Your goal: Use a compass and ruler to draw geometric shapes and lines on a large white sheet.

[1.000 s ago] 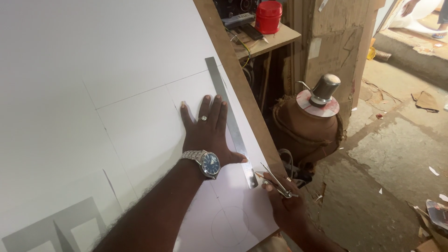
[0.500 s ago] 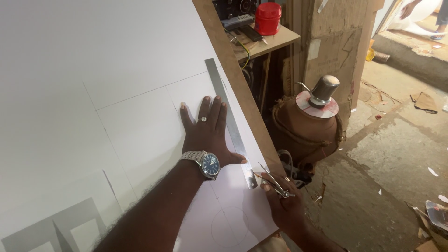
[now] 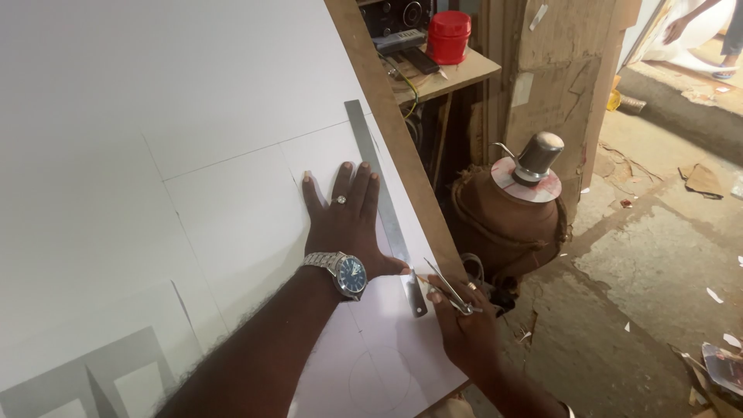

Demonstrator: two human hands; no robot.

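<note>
White board (image 3: 155, 116) fills most of my view, a big flat sheet with faint pencil lines ruled across it and a drawn circle near its lower edge. Along its right side runs a bare wooden edge (image 3: 387, 116), and beyond that I see a rough concrete floor (image 3: 658, 255) littered with scraps.

For containers, I make out a red lidded tub (image 3: 449, 35) standing on a small wooden shelf (image 3: 457, 73); its lid is on, so I cannot tell what is inside. Lower down sits a round brown vessel (image 3: 507, 224), closed by a pale disc with a metal knob on top; its contents are hidden too.

My left hand (image 3: 348, 220) lies flat, fingers spread, palm pressed on the sheet, its fingertips along the long steel ruler (image 3: 383, 201), which lies on the board close to the wooden edge. A wristwatch (image 3: 340, 271) and a ring show on that hand.

My right hand (image 3: 464, 329) is closed around a slim metal marking tool (image 3: 445, 288), its tip just beside the ruler's lower end. I cannot tell whether the tip touches the sheet.
</note>
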